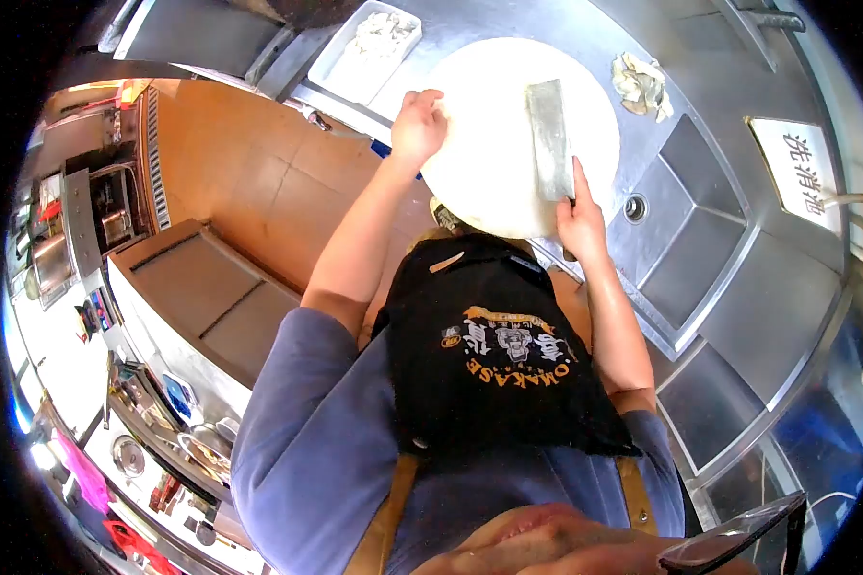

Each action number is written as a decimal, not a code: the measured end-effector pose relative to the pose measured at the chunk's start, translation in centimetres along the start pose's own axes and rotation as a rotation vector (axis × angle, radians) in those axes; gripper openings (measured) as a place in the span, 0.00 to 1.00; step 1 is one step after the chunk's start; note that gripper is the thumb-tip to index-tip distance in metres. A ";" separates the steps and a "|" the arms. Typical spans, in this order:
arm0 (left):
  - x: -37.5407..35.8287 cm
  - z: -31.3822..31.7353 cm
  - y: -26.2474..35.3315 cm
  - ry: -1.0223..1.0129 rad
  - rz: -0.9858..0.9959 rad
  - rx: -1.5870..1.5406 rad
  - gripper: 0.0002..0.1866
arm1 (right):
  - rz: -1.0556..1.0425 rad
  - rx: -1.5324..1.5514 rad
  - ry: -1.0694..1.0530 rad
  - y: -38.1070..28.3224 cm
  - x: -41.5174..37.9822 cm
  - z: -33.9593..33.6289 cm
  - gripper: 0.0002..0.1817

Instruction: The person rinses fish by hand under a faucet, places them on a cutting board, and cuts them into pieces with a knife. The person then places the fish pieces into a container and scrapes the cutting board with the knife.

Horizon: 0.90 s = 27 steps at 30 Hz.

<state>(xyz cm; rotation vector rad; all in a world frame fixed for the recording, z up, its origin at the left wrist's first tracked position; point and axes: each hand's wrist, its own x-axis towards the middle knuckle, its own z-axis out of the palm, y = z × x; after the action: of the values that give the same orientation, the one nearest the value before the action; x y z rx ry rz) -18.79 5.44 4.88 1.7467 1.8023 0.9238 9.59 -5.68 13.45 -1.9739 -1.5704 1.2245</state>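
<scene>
My right hand (583,222) is wrapped around the handle of a broad cleaver (550,144), its index finger stretched along the blade. The blade lies over the right part of a round white cutting board (484,144), and a thin pale greenish smear or scrap shows along its far left edge. At the board's left rim is my left hand (419,129), with the fingers curled in. Whether it grips the rim or a small piece is hidden.
Beyond the board stands a white tray (331,67) with pale pieces in it. A heap of pale, crumpled pieces (641,86) lies on the metal counter to the right. Nearer, on the right, is a steel sink (690,254) with a drain (635,208). Brown tiled floor (268,163) shows at left.
</scene>
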 end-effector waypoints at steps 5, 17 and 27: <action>2.7 3.0 3.5 0.012 0.259 0.153 0.08 | -0.111 -0.402 -0.001 -4.1 3.3 0.8 0.42; 6.0 5.3 2.5 -0.200 0.185 0.342 0.07 | -0.026 -0.511 -0.127 -2.0 -3.7 2.1 0.49; 4.4 -1.0 -0.7 -0.431 0.211 0.485 0.13 | 0.180 -0.142 -0.159 1.6 -7.5 -2.1 0.41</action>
<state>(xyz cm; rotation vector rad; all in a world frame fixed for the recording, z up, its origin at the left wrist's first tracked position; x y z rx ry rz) -20.34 9.69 5.56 2.2514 1.6558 0.1424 12.07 -12.56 16.68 -2.1958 -1.6234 1.4060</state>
